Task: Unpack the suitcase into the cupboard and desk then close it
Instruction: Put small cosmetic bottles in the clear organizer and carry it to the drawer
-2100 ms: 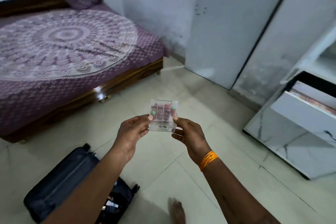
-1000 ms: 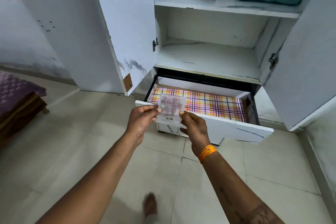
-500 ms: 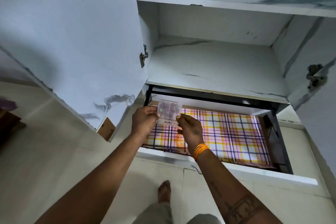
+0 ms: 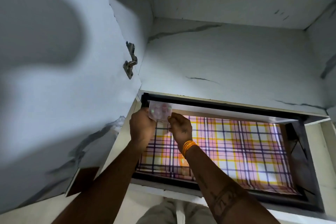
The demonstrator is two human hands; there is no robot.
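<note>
The left hand [image 4: 142, 123] and the right hand [image 4: 180, 126] both pinch a small clear box [image 4: 160, 112], one on each side. The box has pink and green bits inside. It hangs over the back left corner of the open drawer [image 4: 214, 192], above the checked paper [image 4: 236, 147] that lines it. I think the box is about to be put down. The suitcase is not in sight, so I cannot tell how much is left. No words can be read on the box.
</note>
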